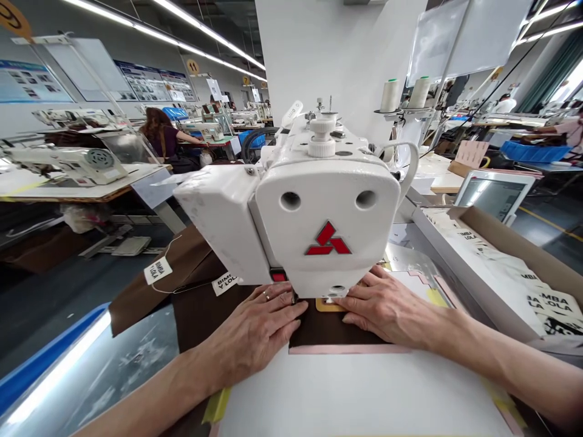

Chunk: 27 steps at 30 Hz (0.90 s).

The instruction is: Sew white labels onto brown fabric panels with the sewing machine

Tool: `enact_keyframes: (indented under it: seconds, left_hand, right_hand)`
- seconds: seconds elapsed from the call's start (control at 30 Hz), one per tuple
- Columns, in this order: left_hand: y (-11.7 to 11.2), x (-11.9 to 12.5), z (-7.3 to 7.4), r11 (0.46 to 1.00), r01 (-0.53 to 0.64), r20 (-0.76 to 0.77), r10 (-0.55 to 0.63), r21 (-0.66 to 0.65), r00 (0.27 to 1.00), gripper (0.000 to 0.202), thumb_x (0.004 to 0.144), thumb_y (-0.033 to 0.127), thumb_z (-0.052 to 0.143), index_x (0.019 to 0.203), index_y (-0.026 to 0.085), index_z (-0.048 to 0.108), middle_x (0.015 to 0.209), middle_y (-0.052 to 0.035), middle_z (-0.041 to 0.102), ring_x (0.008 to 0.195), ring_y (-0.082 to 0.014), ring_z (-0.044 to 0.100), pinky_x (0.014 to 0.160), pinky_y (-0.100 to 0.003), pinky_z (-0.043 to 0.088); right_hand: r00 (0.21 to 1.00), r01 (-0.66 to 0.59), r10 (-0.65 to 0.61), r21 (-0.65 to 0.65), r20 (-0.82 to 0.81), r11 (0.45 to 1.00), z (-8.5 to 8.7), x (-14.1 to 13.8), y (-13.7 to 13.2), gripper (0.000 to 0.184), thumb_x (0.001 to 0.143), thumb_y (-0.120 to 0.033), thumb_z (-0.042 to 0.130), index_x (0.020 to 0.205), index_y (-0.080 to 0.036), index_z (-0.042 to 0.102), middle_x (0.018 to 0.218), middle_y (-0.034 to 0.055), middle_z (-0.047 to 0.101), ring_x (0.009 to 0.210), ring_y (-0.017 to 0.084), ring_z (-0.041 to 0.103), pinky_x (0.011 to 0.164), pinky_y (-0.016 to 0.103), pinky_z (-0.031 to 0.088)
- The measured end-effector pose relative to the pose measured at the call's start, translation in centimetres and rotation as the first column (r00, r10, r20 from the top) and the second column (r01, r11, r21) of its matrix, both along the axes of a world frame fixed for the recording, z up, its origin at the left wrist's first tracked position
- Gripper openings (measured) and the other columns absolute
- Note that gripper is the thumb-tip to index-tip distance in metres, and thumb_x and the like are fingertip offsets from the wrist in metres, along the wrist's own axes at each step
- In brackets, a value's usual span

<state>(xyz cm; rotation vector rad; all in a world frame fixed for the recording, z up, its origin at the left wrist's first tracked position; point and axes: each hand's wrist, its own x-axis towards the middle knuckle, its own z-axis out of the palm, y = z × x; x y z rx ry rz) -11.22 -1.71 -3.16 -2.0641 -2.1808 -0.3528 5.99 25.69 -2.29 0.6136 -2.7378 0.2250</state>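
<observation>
A white sewing machine [328,206] with a red three-part emblem stands directly before me, its head over a piece of dark brown fabric [319,328]. Left of the needle area, my left hand [255,325] lies flat on the fabric with its fingers stretched out. My right hand [387,306] rests on the other side, fingers extended and fingertips beside a small yellow-rimmed piece [330,307] under the machine head. The needle itself is hidden. More brown fabric hangs off to the left, bearing a white printed label [158,270] and a second label [224,283], with thread trailing between them.
A white work surface [364,394] with a pink strip [350,349] lies nearest me. At right are a box [483,303] of printed labels and a tablet [494,194]. Thread cones [390,96] stand behind. A co-worker [164,139] sits at the far left.
</observation>
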Motion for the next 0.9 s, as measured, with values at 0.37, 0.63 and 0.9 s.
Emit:
enact_keyframes:
  seconds: [0.37, 0.63, 0.9]
  left_hand:
    - [-0.1, 0.0, 0.1, 1.000, 0.006, -0.030, -0.006, -0.005, 1.000, 0.039, 0.113, 0.027, 0.045, 0.147, 0.020, 0.062, 0.136, -0.0102, 0.071, 0.127, -0.0281, 0.066, 0.117, -0.048, 0.049]
    - [-5.7, -0.7, 0.4, 0.998, -0.037, -0.059, 0.034, -0.046, 0.998, 0.043, 0.110, 0.023, 0.050, 0.153, 0.029, 0.055, 0.162, -0.0004, 0.051, 0.153, -0.0251, 0.044, 0.120, -0.043, 0.049]
    - [-4.5, 0.2, 2.0, 0.998, 0.017, 0.017, -0.018, 0.053, 1.000, 0.033, 0.110, 0.022, 0.052, 0.141, 0.019, 0.065, 0.148, -0.0068, 0.064, 0.145, -0.0230, 0.051, 0.122, -0.041, 0.046]
  right_hand:
    - [0.999, 0.040, -0.041, 0.046, 0.017, 0.998, -0.4, 1.3, 0.4, 0.033, 0.113, -0.031, 0.051, 0.139, -0.016, 0.064, 0.145, 0.0113, 0.066, 0.119, 0.026, 0.062, 0.103, 0.046, 0.049]
    - [0.992, 0.053, -0.059, 0.062, 0.108, 0.997, -0.4, 3.3, -1.2, 0.046, 0.115, -0.038, 0.046, 0.156, -0.018, 0.052, 0.158, 0.0054, 0.057, 0.129, 0.029, 0.061, 0.113, 0.050, 0.047]
    - [0.997, -0.006, 0.008, -0.015, 0.081, 1.000, 0.0, 3.2, -3.8, 0.044, 0.115, -0.041, 0.047, 0.150, -0.017, 0.057, 0.156, 0.0045, 0.060, 0.133, 0.028, 0.060, 0.114, 0.049, 0.045]
